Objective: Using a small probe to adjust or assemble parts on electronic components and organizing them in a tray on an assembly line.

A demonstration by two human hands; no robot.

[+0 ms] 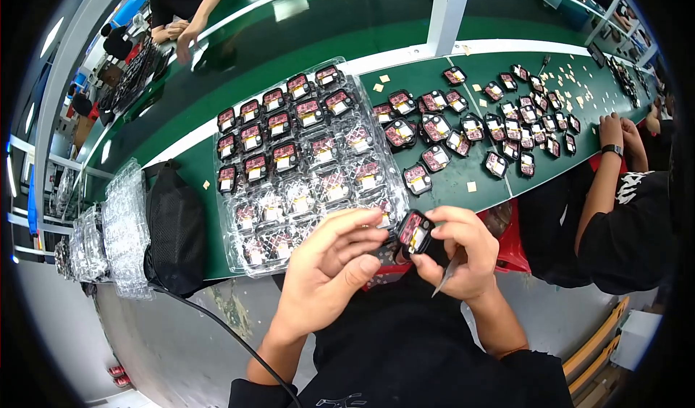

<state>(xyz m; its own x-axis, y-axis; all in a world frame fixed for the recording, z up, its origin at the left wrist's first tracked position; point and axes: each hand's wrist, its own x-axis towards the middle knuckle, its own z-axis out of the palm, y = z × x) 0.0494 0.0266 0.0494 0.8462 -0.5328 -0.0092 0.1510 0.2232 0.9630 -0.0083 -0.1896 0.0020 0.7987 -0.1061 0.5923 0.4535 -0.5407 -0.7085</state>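
Observation:
Between the thumb and fingers of my right hand [469, 254] is a small black rounded-square device [415, 232] with a dark red and white face. A thin pointed metal tool [445, 278], possibly tweezers, also sticks out from under that hand's fingers. My left hand [324, 267] is open beside the device, palm turned toward it, fingers stretched and holding nothing. Just beyond my hands lies a clear plastic tray [237, 262] with rows of pockets. Similar devices [285, 157] sit in its far and left pockets; others show through clear plastic in the nearer part.
Many loose black devices [436, 128] lie on the green table [463, 173] to the right, among small beige squares [471, 186]. Stacked clear trays [124, 227] and a black bag [175, 227] stand at left. A co-worker's arm [604, 183] rests at the right; another person [190, 10] is across the table.

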